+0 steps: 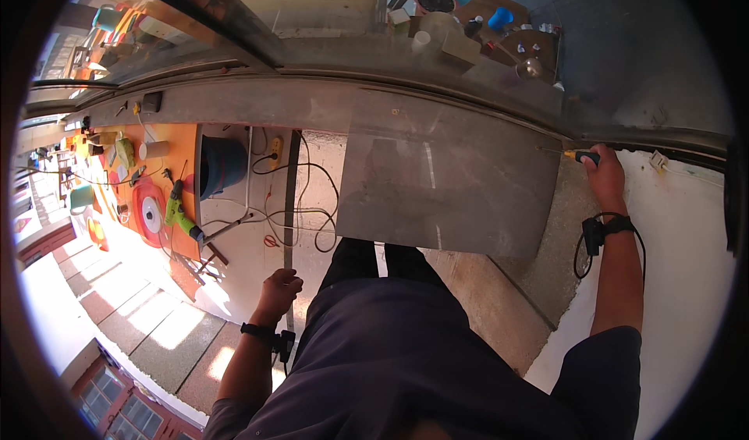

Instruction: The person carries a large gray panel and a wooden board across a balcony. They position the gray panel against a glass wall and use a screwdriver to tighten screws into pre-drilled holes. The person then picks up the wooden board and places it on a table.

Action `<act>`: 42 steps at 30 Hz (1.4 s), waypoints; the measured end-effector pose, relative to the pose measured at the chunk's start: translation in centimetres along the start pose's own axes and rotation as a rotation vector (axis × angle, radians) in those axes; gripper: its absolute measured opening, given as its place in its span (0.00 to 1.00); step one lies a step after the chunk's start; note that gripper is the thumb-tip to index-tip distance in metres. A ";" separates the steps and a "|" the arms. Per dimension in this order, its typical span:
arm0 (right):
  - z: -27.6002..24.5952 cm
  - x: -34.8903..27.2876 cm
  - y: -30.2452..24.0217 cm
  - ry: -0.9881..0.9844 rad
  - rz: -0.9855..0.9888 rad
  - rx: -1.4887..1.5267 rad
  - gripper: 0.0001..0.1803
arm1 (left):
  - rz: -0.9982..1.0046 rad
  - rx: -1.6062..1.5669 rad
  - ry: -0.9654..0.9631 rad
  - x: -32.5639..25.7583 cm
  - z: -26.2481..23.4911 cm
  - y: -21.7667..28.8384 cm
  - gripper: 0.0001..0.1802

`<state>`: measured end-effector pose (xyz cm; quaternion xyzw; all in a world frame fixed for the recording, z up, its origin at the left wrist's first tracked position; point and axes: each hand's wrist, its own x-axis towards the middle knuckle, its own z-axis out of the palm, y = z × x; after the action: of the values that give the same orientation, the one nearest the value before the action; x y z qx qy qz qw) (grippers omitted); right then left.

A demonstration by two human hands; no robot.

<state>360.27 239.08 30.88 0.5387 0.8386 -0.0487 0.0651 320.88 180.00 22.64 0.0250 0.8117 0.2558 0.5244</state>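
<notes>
My right hand (607, 178) is closed round the dark and yellow handle of a screwdriver (587, 157) at the right end of the window. Its thin shaft points left, along the lower window frame (468, 109). Low on the left, clear of the table, hangs my left hand (279, 293) with its fingers curled in. Whatever may be inside those fingers is hidden. A grey board or sheet (445, 182) lies in front of me below the window, between my two hands.
An orange table (181, 147) on the left bears a green cordless drill (178, 212) and several tools. Beside it are a dark blue bucket (222, 165), looping cables (312, 171) and red-handled scissors (271, 241). A white wall (679, 268) stands close on the right. Behind the glass sits a blue cup (500, 18).
</notes>
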 end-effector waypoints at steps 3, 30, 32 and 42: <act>0.3 1.4 1.5 -0.097 0.263 0.032 0.20 | -0.005 0.020 -0.036 0.8 0.3 0.4 0.21; 0.1 -0.4 -0.9 0.069 -0.111 0.110 0.19 | -0.062 -0.001 -0.028 0.4 -0.1 2.0 0.21; -0.3 -0.2 -1.7 -0.006 0.145 0.103 0.19 | -0.062 -0.003 -0.026 0.3 0.0 2.1 0.20; -0.8 -0.6 -0.8 0.011 -0.149 0.077 0.20 | -0.042 0.008 -0.016 0.7 0.2 2.8 0.18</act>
<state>359.74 238.33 31.73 0.4771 0.8742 -0.0827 0.0362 320.14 182.73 23.23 0.0122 0.8090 0.2411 0.5360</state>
